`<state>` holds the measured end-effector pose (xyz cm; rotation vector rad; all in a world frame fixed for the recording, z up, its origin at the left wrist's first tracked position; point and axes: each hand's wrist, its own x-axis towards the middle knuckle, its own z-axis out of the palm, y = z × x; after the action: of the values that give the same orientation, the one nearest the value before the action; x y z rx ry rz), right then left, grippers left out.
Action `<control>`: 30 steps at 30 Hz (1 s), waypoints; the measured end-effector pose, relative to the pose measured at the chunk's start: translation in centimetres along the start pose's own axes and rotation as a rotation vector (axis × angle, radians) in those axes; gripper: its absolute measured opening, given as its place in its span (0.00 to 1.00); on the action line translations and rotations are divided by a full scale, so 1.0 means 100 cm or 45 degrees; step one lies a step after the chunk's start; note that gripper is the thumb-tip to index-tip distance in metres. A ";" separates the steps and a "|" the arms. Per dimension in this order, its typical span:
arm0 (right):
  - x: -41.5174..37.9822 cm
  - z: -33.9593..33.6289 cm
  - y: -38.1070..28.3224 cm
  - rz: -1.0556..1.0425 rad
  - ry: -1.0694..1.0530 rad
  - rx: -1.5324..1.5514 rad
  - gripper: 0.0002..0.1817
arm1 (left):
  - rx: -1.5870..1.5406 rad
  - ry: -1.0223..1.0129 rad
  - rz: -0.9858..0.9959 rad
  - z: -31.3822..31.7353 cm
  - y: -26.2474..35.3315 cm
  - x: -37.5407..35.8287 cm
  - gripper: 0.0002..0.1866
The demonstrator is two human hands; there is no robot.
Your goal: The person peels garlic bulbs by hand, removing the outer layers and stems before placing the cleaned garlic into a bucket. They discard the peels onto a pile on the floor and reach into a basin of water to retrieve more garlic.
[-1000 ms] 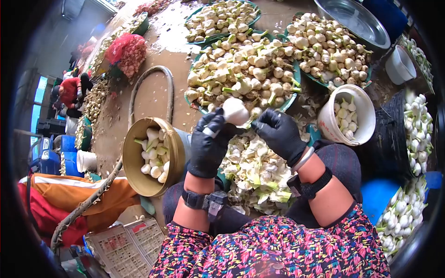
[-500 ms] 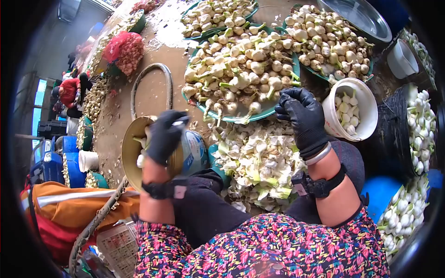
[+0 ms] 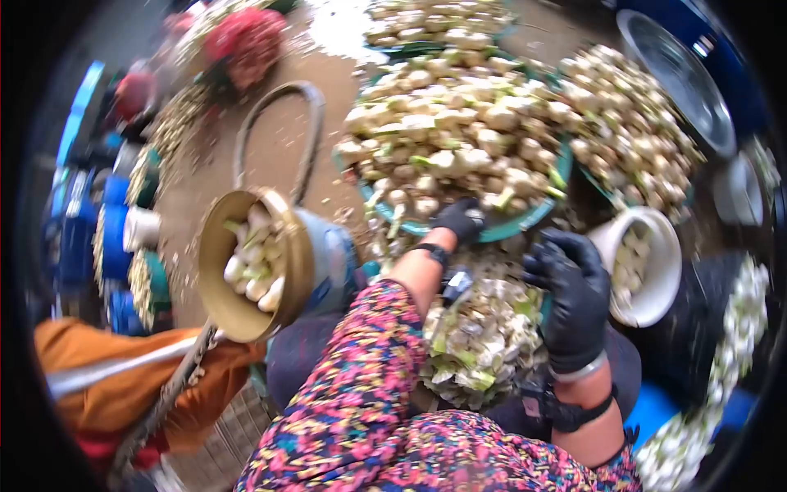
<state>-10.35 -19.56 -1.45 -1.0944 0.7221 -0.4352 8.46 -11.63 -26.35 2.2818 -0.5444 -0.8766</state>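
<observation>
My left hand (image 3: 461, 221), in a black glove, reaches to the near rim of a green basin (image 3: 512, 227) heaped with garlic bulbs (image 3: 459, 135). Blur and the bulbs hide its fingertips, so any grip there does not show. My right hand (image 3: 571, 291), also black-gloved, is raised above my right knee with its fingers curled in. Whatever lies inside that curl is hidden. Below and between the hands is a pile of garlic peelings (image 3: 479, 336). To the left, a tilted tan-rimmed bucket (image 3: 297, 254) holds several whitish bulbs (image 3: 256, 266).
A white bucket (image 3: 668, 275) with garlic stands right of my right hand. Another heap of garlic (image 3: 627, 123) and a metal basin (image 3: 680, 82) are at back right. A hose (image 3: 320, 139) loops behind the tan bucket. Red net sack (image 3: 246, 45) lies at back left.
My left hand has left the bucket and crossed right to the garlic basin. The bucket's bulbs now show. My right hand sits a little lower and further right. The view has shifted and blurred.
</observation>
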 end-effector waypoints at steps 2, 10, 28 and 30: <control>0.000 0.000 -0.003 0.006 -0.044 -0.075 0.12 | -0.028 -0.070 0.027 -0.027 0.036 -0.023 0.20; 0.022 0.012 -0.009 -0.015 -0.173 -0.147 0.15 | -1.433 -0.182 0.256 -0.066 0.097 -0.088 0.14; 0.048 0.037 -0.001 -0.019 -0.508 -0.005 0.15 | -1.405 -0.209 0.350 -0.143 0.145 -0.179 0.34; 0.047 0.042 0.001 -0.030 -0.471 -0.044 0.14 | -1.306 -0.238 0.325 -0.147 0.143 -0.181 0.34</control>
<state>-4.09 -19.82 -1.88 -1.1768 0.3915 -0.2306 4.14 -5.76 0.02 1.1872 -0.3279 -0.9424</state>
